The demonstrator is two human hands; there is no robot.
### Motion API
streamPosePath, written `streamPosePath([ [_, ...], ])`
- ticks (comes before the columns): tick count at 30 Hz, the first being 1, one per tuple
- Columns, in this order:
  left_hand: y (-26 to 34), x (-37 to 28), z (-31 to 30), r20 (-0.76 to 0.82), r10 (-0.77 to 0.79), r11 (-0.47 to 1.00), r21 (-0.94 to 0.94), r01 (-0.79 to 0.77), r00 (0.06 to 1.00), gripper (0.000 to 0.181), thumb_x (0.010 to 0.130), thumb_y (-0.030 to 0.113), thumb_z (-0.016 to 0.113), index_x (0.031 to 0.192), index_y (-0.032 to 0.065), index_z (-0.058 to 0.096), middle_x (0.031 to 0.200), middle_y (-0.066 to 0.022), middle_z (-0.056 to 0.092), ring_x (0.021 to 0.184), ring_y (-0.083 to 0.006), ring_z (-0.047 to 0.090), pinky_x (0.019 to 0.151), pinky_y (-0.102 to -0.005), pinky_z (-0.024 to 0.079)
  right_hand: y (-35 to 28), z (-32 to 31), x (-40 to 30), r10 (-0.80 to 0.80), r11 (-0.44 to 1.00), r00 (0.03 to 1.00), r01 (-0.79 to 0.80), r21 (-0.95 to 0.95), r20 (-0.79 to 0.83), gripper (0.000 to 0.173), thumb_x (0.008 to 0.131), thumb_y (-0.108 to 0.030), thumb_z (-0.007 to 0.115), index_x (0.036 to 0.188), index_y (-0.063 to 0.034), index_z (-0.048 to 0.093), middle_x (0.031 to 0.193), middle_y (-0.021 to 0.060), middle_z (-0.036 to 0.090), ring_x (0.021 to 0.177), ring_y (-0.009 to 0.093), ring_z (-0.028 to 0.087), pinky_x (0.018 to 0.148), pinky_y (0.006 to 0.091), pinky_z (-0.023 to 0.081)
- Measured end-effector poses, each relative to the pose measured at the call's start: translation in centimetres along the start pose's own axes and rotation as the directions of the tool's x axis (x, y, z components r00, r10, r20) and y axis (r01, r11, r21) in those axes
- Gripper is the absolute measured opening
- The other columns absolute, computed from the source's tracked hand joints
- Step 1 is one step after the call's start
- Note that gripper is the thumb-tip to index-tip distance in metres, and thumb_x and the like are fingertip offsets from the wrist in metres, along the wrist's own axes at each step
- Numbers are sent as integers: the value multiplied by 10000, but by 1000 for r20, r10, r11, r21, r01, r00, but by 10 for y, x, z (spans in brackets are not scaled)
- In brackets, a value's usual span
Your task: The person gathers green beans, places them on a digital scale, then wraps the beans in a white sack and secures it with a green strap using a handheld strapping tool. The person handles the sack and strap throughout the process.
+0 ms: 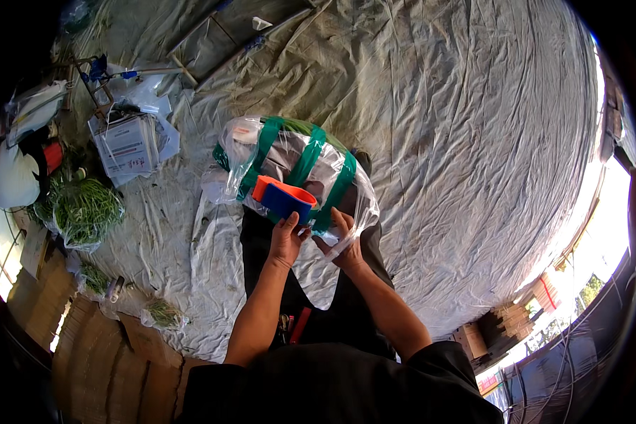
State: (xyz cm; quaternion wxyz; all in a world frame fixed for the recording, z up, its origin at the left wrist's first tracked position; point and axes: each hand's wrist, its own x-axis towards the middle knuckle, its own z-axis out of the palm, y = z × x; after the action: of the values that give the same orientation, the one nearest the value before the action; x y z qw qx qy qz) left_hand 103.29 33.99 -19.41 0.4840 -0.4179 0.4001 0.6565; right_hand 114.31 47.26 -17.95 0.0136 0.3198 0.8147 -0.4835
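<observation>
A clear plastic bag (pixel 297 153) banded with several strips of green tape (pixel 310 153) lies across my legs. Green plant stems show through its far side, and something dark fills the middle. My left hand (pixel 287 238) holds a folded orange and blue strap (pixel 289 200) by its near end, over the bag's near left part. My right hand (pixel 345 246) is at the bag's near right edge, fingers spread around loose plastic film; how firmly they grip it is hidden.
Left lie stacked printed papers (pixel 124 146), a bag of green stems (pixel 87 212) and a smaller plant bundle (pixel 163 312). A metal frame (pixel 185 69) rests at the upper left. Wrinkled pale sheeting (pixel 456 159) covers the ground. Cardboard (pixel 93 360) stands at the lower left.
</observation>
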Motion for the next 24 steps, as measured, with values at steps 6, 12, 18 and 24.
streamPosePath([
  [6, -3, 1, -7, -45, -3, 1000, 30, 4, 999, 301, 874, 313, 772, 1092, 132, 672, 986, 27, 682, 859, -130, 614, 771, -322, 473, -15, 17, 37, -208, 971, 977, 211, -115, 41, 893, 678, -212, 800, 1455, -42, 394, 1336, 203, 504, 1196, 402, 528, 1010, 487, 425],
  [12, -1, 3, 0, -123, 67, 980, 192, -43, 990, 246, 919, 216, 714, 1113, 73, 664, 1012, 17, 676, 852, -83, 603, 687, -249, 449, -27, 16, 62, -328, 941, 931, 337, -33, 160, 942, 607, -162, 802, 1471, -155, 428, 1280, 176, 539, 1098, 379, 588, 920, 457, 471],
  [18, -12, -3, 1, -61, 265, 884, 414, -217, 962, 375, 992, 265, 583, 1274, 19, 562, 1054, -25, 617, 918, -91, 572, 777, -276, 456, -20, 25, 81, -347, 927, 904, 371, -57, 250, 955, 599, -107, 799, 1478, -104, 427, 892, 93, 604, 786, 296, 635, 719, 410, 514],
  [24, -57, -68, 38, 120, 488, 707, 526, -473, 864, 644, 1000, 249, 539, 1442, -114, 243, 1344, -185, 483, 1232, -210, 488, 1055, -338, 367, -30, 8, 67, -286, 942, 931, 317, -114, 226, 991, 528, -145, 802, 1455, -88, 455, 851, 82, 600, 737, 283, 635, 667, 395, 495],
])
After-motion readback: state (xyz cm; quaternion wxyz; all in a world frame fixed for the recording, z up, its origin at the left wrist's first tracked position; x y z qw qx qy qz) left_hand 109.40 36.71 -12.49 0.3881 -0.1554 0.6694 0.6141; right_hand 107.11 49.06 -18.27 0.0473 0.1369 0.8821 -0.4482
